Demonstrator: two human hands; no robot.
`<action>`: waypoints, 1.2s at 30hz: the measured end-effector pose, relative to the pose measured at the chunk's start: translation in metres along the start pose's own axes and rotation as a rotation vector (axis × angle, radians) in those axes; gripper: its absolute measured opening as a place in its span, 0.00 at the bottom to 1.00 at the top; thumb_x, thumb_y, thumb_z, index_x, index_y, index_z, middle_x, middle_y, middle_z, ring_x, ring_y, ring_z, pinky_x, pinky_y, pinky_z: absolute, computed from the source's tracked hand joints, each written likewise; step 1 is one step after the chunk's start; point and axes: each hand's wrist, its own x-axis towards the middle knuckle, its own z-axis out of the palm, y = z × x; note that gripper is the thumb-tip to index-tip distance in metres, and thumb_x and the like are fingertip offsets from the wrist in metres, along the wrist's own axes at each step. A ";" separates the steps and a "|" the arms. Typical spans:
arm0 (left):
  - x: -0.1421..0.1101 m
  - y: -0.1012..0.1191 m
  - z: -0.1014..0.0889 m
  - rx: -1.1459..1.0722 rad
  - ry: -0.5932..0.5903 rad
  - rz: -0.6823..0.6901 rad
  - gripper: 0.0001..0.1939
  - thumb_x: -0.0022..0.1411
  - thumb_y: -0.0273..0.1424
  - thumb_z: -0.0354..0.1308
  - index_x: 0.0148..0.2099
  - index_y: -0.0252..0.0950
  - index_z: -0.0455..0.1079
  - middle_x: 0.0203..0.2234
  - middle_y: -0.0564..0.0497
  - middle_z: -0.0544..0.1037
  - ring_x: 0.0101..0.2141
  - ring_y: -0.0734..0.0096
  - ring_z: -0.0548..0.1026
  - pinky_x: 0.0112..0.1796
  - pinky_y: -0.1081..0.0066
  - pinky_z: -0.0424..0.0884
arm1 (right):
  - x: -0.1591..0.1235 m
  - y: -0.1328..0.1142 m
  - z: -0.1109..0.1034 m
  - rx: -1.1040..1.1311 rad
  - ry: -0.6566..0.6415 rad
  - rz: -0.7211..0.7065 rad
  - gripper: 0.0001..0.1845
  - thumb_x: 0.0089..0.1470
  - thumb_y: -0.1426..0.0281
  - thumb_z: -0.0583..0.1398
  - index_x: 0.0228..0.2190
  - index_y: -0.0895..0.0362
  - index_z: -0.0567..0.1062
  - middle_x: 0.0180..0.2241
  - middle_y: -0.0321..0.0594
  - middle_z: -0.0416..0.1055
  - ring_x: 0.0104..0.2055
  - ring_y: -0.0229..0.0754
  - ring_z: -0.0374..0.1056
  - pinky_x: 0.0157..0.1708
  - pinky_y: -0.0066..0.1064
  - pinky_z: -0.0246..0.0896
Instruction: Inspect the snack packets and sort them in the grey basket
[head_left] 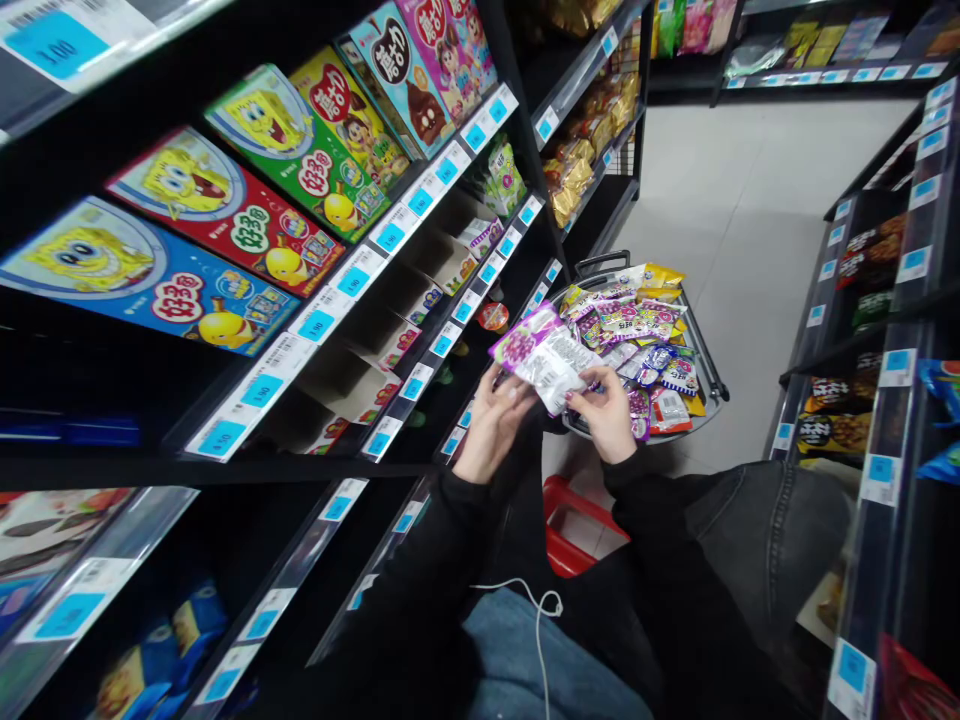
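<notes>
My left hand [491,425] and my right hand [607,415] both grip a small stack of purple and silver snack packets [544,355], held low in a shop aisle. The left fingers close on the packets' near left edge, the right fingers pinch the lower right edge. Just beyond the hands stands a round grey basket [709,365] filled with several more bright snack packets [637,325]. Both arms wear black sleeves.
Black shelves [315,330] with blue price tags run along the left, holding cartoon candy boxes [225,215] above and open cardboard trays below. A second shelf unit [885,330] lines the right. A red stool [574,530] sits under me. Pale floor [742,200] stretches ahead.
</notes>
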 end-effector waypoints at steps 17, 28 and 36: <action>-0.002 0.022 -0.013 0.281 -0.224 -0.004 0.40 0.38 0.27 0.70 0.56 0.38 0.63 0.47 0.44 0.73 0.45 0.59 0.73 0.45 0.66 0.69 | 0.003 -0.034 -0.036 -0.178 -0.304 -0.007 0.35 0.43 0.63 0.64 0.53 0.51 0.60 0.57 0.43 0.57 0.58 0.49 0.56 0.55 0.41 0.58; 0.000 -0.012 0.000 0.094 0.012 0.198 0.24 0.41 0.29 0.69 0.45 0.39 0.73 0.44 0.46 0.75 0.47 0.60 0.71 0.49 0.63 0.66 | -0.001 -0.027 -0.033 -0.267 -0.094 -0.031 0.35 0.50 0.62 0.56 0.58 0.49 0.50 0.57 0.45 0.57 0.58 0.52 0.55 0.51 0.48 0.60; -0.011 -0.005 -0.002 0.002 -0.095 -0.072 0.24 0.38 0.27 0.70 0.43 0.36 0.75 0.41 0.44 0.77 0.44 0.56 0.74 0.47 0.59 0.68 | 0.002 -0.038 -0.047 -0.272 -0.230 -0.089 0.26 0.46 0.66 0.61 0.49 0.53 0.68 0.55 0.42 0.64 0.56 0.50 0.60 0.55 0.45 0.55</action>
